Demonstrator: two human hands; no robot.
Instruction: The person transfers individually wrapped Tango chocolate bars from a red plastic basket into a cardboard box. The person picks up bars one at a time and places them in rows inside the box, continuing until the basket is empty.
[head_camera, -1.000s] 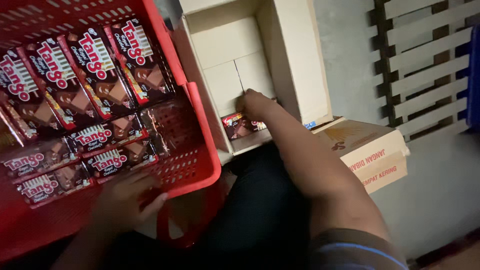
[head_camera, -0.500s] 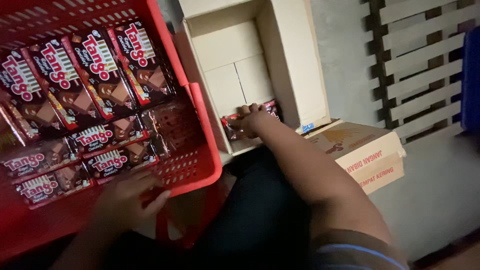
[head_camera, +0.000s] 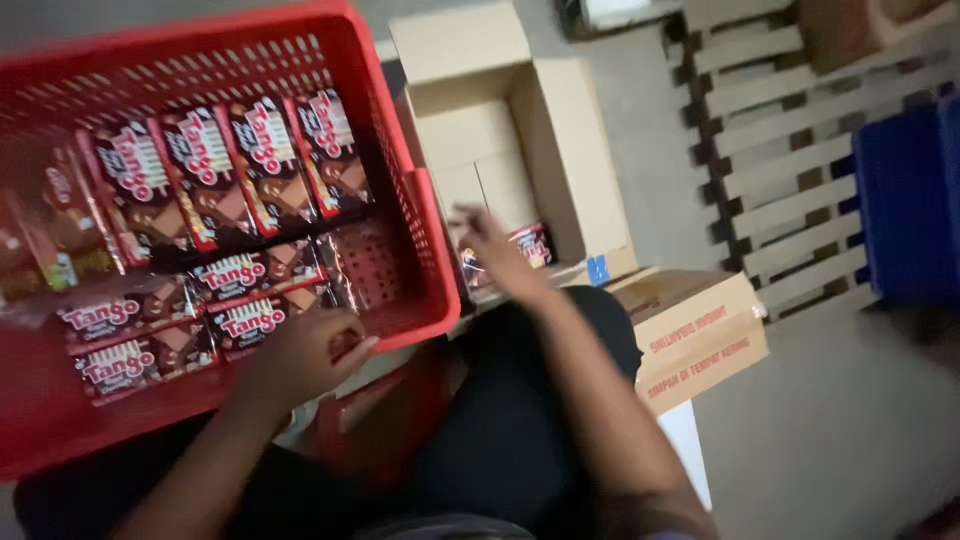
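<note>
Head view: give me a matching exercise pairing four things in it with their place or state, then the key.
Things:
1. red plastic basket
2. open cardboard box
3. left hand
4. blue crate

Places or states:
A. at the right edge of the view
B. resting on the basket's near edge
C. holding rows of snack packets
D. flaps open, one packet at its near end

Pairs: 1-C, 2-D, 3-B, 4-A

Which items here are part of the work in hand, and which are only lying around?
In use:
red basket
snack packs inside it
open cardboard box
snack pack in that box
left hand
right hand

Lying about:
closed carton
wooden pallet
blue crate
</note>
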